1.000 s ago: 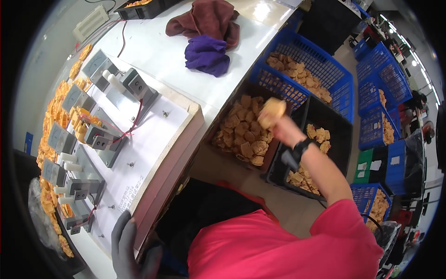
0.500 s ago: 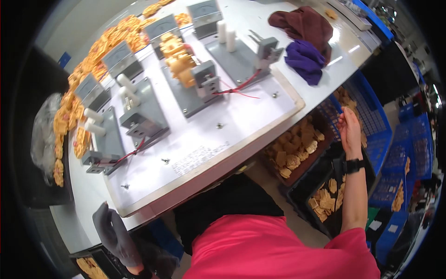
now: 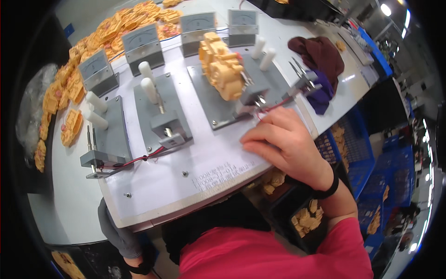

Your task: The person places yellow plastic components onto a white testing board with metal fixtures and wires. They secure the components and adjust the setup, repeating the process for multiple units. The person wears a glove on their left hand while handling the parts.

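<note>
My right hand (image 3: 290, 144) is over the front of a white board (image 3: 209, 153), its fingers curled and their tips close together at the surface. Anything between them is hidden. Just behind it, a yellow-orange plastic part (image 3: 220, 69) sits on the third grey fixture (image 3: 200, 95), beside metal probes and red wires. My left hand (image 3: 116, 235), in a grey glove, is low beside the board's left front corner; its fingers are hidden. Two small toggle switches (image 3: 185, 174) show on the board's front. The other fixtures carry white posts (image 3: 148, 88) and metal probes.
Grey analogue meters (image 3: 141, 44) stand behind the fixtures. A heap of yellow-orange parts (image 3: 111, 28) lies along the back and left. Brown cloth (image 3: 320, 56) and purple cloth (image 3: 320, 95) lie right. Black bins (image 3: 278, 209) and blue crates (image 3: 357, 144) with pale pieces stand below.
My right hand has come from above the bins at right onto the board's front. The gloved left hand is now more hidden by the board. The whole view has shifted.
</note>
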A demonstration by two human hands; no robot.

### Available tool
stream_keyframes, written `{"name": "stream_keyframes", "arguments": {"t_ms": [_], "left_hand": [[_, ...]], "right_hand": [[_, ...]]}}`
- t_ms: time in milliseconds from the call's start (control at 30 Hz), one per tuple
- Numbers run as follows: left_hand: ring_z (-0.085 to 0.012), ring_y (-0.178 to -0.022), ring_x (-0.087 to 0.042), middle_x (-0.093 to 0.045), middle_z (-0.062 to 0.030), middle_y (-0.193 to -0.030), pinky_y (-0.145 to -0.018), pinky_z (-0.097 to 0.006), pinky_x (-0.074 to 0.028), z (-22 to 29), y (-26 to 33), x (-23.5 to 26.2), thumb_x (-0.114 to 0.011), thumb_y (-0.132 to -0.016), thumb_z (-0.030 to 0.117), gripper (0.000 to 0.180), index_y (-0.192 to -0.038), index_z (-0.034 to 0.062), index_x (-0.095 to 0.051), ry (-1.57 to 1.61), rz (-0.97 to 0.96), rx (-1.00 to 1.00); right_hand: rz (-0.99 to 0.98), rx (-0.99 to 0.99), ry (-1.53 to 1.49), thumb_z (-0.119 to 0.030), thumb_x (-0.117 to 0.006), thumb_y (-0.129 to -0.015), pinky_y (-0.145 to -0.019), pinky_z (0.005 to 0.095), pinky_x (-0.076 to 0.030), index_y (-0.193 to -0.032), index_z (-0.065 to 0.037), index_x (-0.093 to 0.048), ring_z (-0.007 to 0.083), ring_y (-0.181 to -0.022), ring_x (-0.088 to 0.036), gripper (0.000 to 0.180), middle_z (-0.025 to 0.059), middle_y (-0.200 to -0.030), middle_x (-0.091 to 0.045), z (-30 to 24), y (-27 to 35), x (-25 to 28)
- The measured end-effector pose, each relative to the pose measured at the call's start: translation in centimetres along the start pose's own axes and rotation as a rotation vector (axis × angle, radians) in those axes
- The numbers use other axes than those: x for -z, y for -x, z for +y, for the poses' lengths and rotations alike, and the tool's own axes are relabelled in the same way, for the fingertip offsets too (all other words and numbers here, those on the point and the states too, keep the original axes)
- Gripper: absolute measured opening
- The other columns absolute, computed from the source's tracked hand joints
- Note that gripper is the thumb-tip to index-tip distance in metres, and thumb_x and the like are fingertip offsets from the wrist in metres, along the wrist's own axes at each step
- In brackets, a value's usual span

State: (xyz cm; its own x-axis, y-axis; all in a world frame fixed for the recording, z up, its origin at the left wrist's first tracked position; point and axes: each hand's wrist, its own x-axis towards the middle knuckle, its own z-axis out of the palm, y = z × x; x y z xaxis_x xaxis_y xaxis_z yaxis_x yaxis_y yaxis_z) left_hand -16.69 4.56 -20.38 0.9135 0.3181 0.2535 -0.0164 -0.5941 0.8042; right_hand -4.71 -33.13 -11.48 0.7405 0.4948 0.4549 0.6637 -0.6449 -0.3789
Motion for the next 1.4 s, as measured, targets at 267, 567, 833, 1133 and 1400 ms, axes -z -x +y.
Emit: {"name": "stream_keyframes", "arguments": {"t_ms": [267, 567, 833, 1133, 1400], "left_hand": [[-0.0255, -0.112, -0.057, -0.058, -0.0172, -0.125, -0.098, -0.037, -0.044, -0.6, 0.9, 0.1, -0.042, -0.100, 0.039, 0.059, -0.135, -0.0077, -0.048, 0.050, 0.031, 0.132], [-0.0248, -0.113, -0.057, -0.058, -0.0164, -0.127, -0.097, -0.037, -0.045, -1.7, 1.6, 1.0, -0.042, -0.099, 0.037, 0.058, -0.135, -0.0072, -0.048, -0.008, 0.003, 0.134], [-0.0254, -0.112, -0.058, -0.059, -0.0168, -0.126, -0.097, -0.037, -0.045, -1.3, 1.7, 0.8, -0.044, -0.099, 0.041, 0.061, -0.134, -0.0081, -0.048, -0.021, 0.004, 0.121], [-0.0277, -0.085, -0.066, -0.069, -0.0174, -0.101, -0.079, -0.038, -0.051, 1.2, 0.6, -1.0, -0.059, -0.089, 0.020, 0.032, -0.109, -0.0044, -0.064, -0.065, 0.162, 0.084], [-0.0264, -0.061, -0.059, -0.064, -0.0143, -0.075, -0.058, -0.036, -0.047, 1.8, -1.5, -0.3, -0.057, -0.085, -0.004, 0.029, -0.113, -0.0005, -0.066, -0.069, 0.081, -0.175]], "right_hand": [[-0.124, -0.172, -0.075, -0.009, -0.078, -0.079, -0.076, 0.0341, -0.045, -0.089, -0.009, -0.071, 0.0237, -0.080, -0.061, 0.012, 0.0041, -0.085, -0.068, -0.6, -0.4, -0.1], [-0.107, -0.213, -0.083, -0.012, -0.084, -0.071, -0.078, 0.0365, -0.042, -0.094, -0.012, -0.072, 0.0244, -0.082, -0.058, 0.026, 0.0023, -0.088, -0.062, -0.4, 0.6, -0.3], [-0.093, -0.178, 0.069, -0.013, -0.085, -0.067, -0.078, 0.0358, -0.042, -0.094, -0.015, -0.075, 0.0223, -0.086, -0.057, 0.029, 0.0009, -0.088, -0.061, -0.7, 0.4, 0.3], [-0.076, -0.327, 0.065, -0.004, -0.083, -0.062, -0.092, 0.0414, -0.044, -0.091, -0.010, -0.074, 0.0253, -0.089, -0.057, 0.032, 0.0029, -0.091, -0.064, -1.2, 1.3, -0.3], [-0.122, -0.299, 0.099, 0.009, -0.063, -0.079, -0.113, 0.0439, -0.028, -0.099, 0.000, -0.063, 0.0335, -0.123, -0.051, 0.022, 0.0186, -0.123, -0.054, 2.3, 5.2, 1.3]]}}
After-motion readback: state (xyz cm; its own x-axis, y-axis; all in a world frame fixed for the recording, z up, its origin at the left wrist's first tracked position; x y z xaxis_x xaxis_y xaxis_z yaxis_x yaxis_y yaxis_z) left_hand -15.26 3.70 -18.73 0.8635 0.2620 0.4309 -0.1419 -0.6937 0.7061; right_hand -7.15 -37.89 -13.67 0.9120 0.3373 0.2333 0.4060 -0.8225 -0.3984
